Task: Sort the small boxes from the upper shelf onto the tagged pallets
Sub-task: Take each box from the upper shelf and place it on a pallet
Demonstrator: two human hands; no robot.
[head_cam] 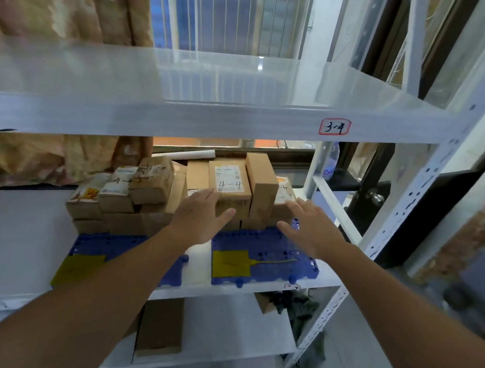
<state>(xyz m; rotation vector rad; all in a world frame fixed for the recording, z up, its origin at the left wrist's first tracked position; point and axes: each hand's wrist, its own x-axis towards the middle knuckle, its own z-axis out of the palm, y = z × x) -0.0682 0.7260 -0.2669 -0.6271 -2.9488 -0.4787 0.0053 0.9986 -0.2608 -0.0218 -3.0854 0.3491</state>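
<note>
Head view: both hands reaching at the boxes on the right blue pallet [266, 255].
Left hand [200, 217] and right hand [310, 227] are spread, fingers straight, either side of the box marked 4-4 [230, 182]; contact unclear. Yellow tag [231, 262] lies on the pallet. Upper shelf [185, 91] labelled 3-4.

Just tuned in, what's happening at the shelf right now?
A person is reaching both bare hands into the shelf level below the one tagged 3-4. The left hand and right hand are open, on either side of the cardboard boxes stacked on the right blue pallet, and grip nothing. The top box marked 4-4 sits between them. More boxes are piled on the left blue pallet. Each pallet carries a yellow tag.
</note>
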